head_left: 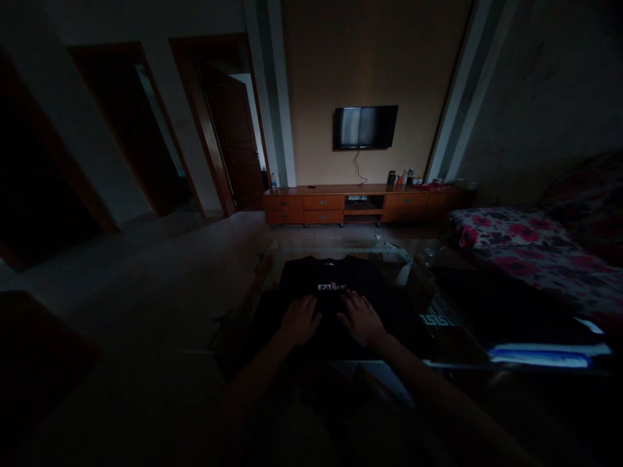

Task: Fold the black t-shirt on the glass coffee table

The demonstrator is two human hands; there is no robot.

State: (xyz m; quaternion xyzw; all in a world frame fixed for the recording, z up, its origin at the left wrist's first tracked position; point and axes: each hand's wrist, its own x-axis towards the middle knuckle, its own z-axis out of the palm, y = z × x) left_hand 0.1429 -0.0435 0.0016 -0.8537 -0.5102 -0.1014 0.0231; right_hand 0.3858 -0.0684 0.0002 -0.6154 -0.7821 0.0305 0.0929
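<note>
Here, a black shirt [329, 314] is spread on the glass table [440, 320]. On the shirt, just beside its pale print [324, 287], the left hand [299, 320] and right hand [363, 320] are laid palm-down, unclenched, with nothing grasped. Right of the shirt, folded cloth [540, 353] is stacked.

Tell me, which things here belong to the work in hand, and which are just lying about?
In hand:
- black shirt, spread under both hands
- left hand
- right hand
- glass table beneath the shirt

Just about:
- television
- wooden cabinet
- bottle
- flowered sofa

Unclear: dark stack, untouched
</note>
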